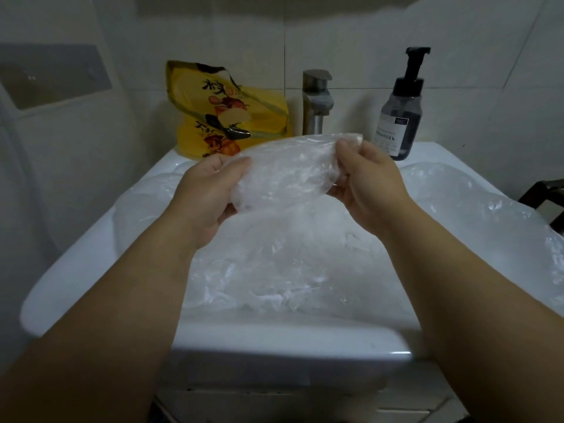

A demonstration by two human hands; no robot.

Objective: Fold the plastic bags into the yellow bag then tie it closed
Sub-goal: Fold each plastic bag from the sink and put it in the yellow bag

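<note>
- Clear plastic, crumpled into a flattish oval: one clear bag (283, 172) is held up over the sink, stretched between the two hands.
- The left hand (207, 193) grips its left end, thumb on top and fingers underneath. The right hand (369, 184) pinches its right end. The hands are apart, each clamped on the bag.
- This bag looks part-folded or bunched; how neat the fold is cannot be told through the glare.
- Below it, a pile (290, 270) of more clear bags fills the basin and spills over the right side, loose and unfolded. Most of the folding seems left to do.
- The yellow bag (225, 111) leans against the wall at the far left, well apart from the hands. Its mouth is not tied. It bulges a little, but what is inside cannot be seen.
- So the judgement: early in the task, with stuffing and tying both ahead.
- The sink (76, 270) is white; a tap (316, 99) stands at the far middle, a pump bottle (401, 117) at the far right.
</note>
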